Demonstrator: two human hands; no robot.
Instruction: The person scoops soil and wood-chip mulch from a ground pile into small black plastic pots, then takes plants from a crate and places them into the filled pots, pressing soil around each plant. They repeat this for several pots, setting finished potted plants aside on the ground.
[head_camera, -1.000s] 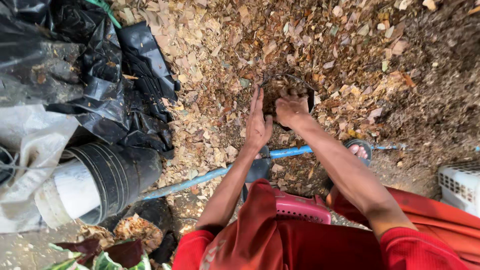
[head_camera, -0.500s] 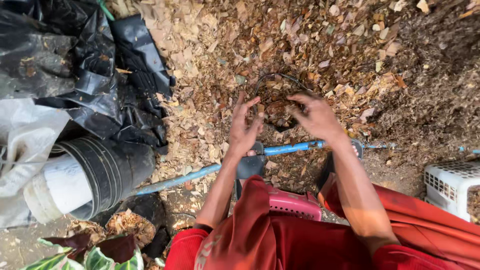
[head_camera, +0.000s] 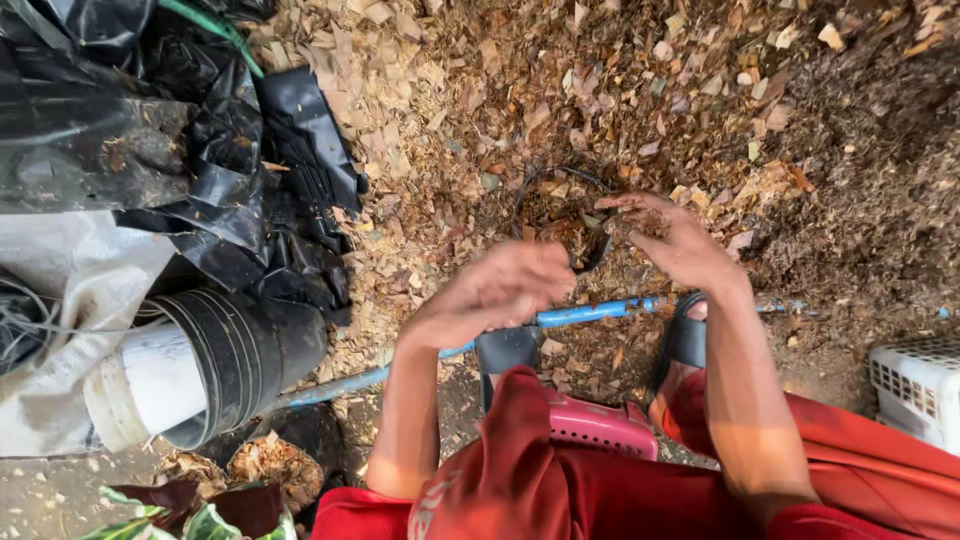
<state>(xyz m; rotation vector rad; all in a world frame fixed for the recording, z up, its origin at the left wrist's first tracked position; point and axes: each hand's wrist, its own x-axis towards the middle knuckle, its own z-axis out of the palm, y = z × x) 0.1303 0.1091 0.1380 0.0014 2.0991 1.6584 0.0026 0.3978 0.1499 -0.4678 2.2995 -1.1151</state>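
Note:
A small black planting bag stands open in a heap of dry leaf mulch, and it is filled with the same brown mulch. My left hand is blurred, with its fingers curled at the bag's near rim. My right hand is cupped over the bag's right side with a handful of mulch in it. Both forearms reach forward over my red clothing.
A blue pipe runs across the ground under my hands. Crumpled black plastic sheeting and a black roll around a white core lie at the left. A white crate sits at the right, a pink stool beneath me.
Both hands have drawn back from the mulch heap toward me. The left hand has gone from spread open to curled at the bag's rim, and the right now carries mulch.

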